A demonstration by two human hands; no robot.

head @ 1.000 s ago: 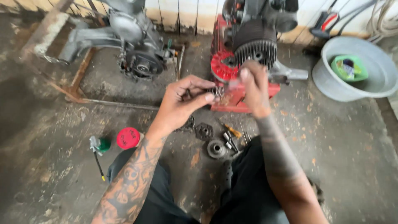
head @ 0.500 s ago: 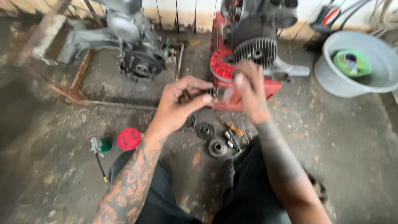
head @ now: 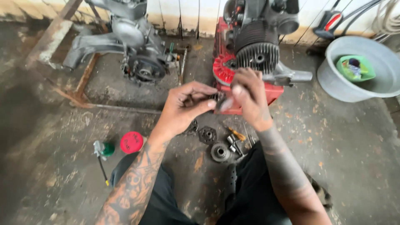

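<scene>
My left hand (head: 183, 109) is curled around a small dark metal part, held at chest height over the floor. My right hand (head: 250, 96) meets it from the right and pinches a thin tool or pin against that part; the contact is blurred. Below the hands, on the concrete, lie a round dark gear (head: 220, 152), a flat toothed disc (head: 207, 134) and a few small sockets and a bit (head: 234, 139). Behind the hands stands a finned engine (head: 258, 50) on a red stand (head: 227, 68).
A second grey engine (head: 139, 58) rests on a rusty metal frame (head: 85, 81) at the back left. A red lid (head: 131, 142) and a green-capped can (head: 104, 149) sit on the floor at left. A grey basin (head: 366, 71) holding a green tub is at right.
Both hands have shifted slightly; the right hand's fingers have moved in closer over the part in the left hand. The parts on the floor have not moved.
</scene>
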